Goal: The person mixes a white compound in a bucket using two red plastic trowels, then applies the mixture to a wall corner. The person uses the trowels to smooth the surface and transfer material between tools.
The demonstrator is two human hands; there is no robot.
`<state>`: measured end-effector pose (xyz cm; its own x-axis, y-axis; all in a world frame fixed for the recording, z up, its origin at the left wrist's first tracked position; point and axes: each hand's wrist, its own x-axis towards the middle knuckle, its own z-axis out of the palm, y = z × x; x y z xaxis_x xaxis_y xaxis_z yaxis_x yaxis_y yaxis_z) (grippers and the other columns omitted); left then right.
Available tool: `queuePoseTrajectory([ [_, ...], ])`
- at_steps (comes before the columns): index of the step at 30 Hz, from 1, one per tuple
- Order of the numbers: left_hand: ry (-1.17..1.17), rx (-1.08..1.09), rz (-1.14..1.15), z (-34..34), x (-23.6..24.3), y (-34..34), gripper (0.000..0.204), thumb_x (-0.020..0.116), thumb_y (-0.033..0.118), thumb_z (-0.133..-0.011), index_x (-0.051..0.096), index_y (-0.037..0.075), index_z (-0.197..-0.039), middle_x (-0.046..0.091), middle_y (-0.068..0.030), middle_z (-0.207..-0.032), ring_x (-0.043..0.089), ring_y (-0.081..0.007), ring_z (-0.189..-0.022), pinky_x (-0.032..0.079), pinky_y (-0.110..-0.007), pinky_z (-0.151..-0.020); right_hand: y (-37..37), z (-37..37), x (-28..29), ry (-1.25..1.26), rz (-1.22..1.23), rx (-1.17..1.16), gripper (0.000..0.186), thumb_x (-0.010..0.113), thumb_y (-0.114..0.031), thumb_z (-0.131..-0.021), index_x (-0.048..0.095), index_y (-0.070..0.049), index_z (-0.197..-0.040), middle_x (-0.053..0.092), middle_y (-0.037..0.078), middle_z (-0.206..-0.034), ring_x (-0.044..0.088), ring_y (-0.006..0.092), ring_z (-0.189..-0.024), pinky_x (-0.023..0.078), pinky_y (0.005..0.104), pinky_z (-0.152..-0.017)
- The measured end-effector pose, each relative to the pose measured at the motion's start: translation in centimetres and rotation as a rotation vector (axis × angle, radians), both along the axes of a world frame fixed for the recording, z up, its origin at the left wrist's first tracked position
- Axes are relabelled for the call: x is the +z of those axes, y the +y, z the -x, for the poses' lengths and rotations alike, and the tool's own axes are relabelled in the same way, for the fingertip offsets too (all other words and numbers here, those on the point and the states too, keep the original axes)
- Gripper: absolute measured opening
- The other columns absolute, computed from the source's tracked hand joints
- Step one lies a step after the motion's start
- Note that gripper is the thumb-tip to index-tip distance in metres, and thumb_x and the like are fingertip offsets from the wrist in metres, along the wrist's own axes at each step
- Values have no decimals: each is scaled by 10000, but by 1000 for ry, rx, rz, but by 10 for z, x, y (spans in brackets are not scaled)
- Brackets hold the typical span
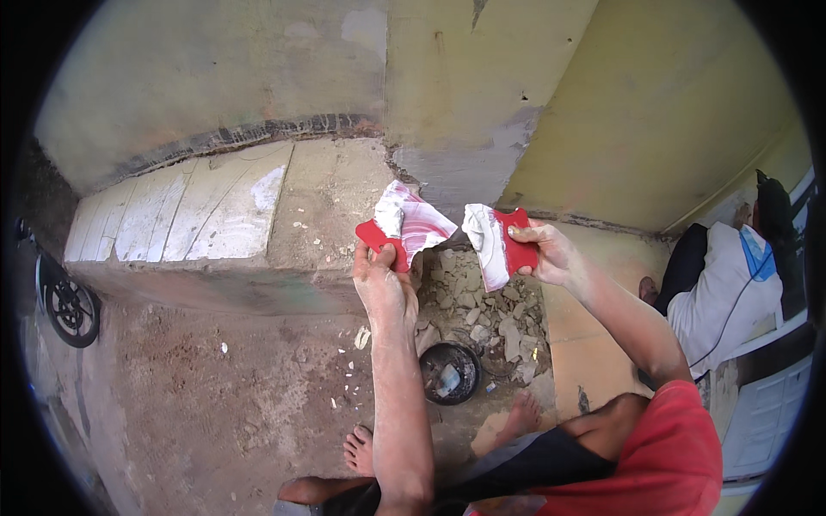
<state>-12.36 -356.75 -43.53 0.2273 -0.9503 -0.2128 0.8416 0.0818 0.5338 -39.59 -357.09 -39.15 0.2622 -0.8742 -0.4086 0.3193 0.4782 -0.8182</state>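
Note:
My left hand (pixel 381 279) grips a red flat scraper (pixel 372 234) coated with white paste (pixel 416 219) streaked with pink, held near the middle of the view. To its right, my right hand (pixel 547 258) grips a second red scraper (pixel 521 253), which carries a thick white layer (pixel 485 241). The two scrapers face each other with a narrow gap between them, held above a heap of rubble.
A concrete step (pixel 318 224) runs along the stained wall (pixel 232 60). Broken rubble (pixel 512 335) and a black basin (pixel 449 398) lie below my hands. A wheel (pixel 73 314) stands far left. A person in a white top (pixel 723 292) is at far right.

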Motion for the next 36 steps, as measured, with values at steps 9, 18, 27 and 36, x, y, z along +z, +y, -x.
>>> queuePoseTrajectory([
  [9, -119, 305, 11, -76, 11, -12, 316, 438, -102, -988, 536, -76, -1287, 617, -152, -1201, 668, -225, -1043, 603, -352, -920, -28, -151, -44, -492, 31, -493, 430, 606, -7, -950, 484, -61, -1358, 619, 158, -1267, 668, 343, -1176, 642, 532, -894],
  [18, -272, 310, 92, -142, 86, -8, 153, 475, -85, -1000, 559, -60, -1124, 626, -139, -1083, 673, -230, -949, 607, -352, -895, -117, -256, -47, -813, -178, -1099, 373, 597, -95, -996, 578, -178, -1358, 635, 62, -1278, 679, 187, -1079, 600, 363, -903],
  [27, -300, 281, 49, -226, 128, 27, 136, 504, -70, -1010, 559, -108, -1129, 644, -170, -1126, 678, -243, -1030, 591, -443, -1040, -132, -258, 49, -262, -100, -1000, 710, 492, -45, -954, 295, -14, -1635, 544, 252, -1477, 664, 295, -1170, 529, 372, -975],
  [36, -413, 223, 52, -221, 143, 45, 206, 513, -78, -1018, 544, -147, -1208, 642, -188, -1167, 679, -243, -1015, 565, -435, -1079, -87, -258, -23, -645, -267, -1066, 391, 561, -11, -877, 627, 29, -1260, 675, 129, -1188, 668, 227, -1028, 524, 377, -901],
])
